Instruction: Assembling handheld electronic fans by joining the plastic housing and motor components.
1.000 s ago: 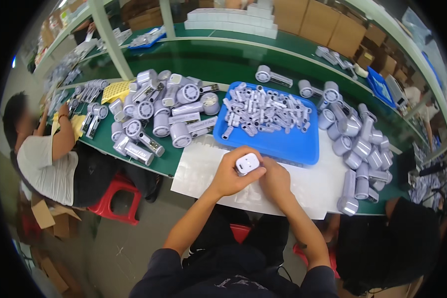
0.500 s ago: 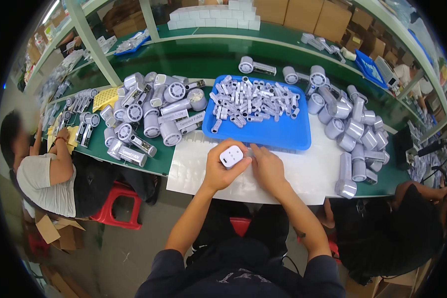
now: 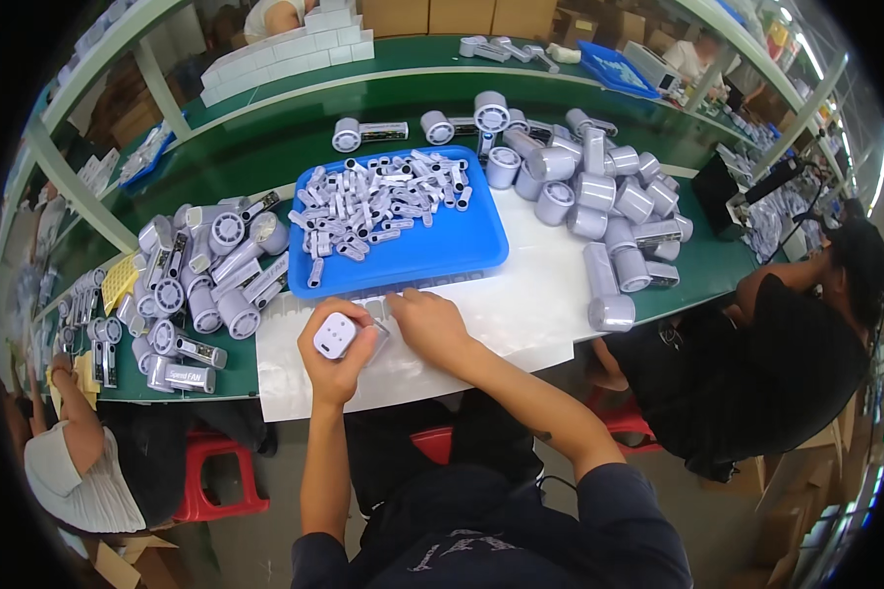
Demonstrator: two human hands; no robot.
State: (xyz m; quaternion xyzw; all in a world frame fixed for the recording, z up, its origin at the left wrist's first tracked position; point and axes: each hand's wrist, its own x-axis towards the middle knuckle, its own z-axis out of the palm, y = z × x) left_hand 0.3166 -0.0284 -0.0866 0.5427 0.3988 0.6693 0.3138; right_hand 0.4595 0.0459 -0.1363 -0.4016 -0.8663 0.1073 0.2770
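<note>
Smooth white plastic part (image 3: 335,336) — glossy blue plastic tray (image 3: 462,250).

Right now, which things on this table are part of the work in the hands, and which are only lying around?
In hand:
- left hand grips a small white device
- right hand rests on the white sheet, near the blue tray of small grey parts

Lying about:
- grey cylinder units on the left
- grey cylinder units on the right
- red stool

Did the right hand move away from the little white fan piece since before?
Yes. The right hand was cupped against the white fan piece earlier; now it lies flat on the white sheet, just below the blue tray.
</note>
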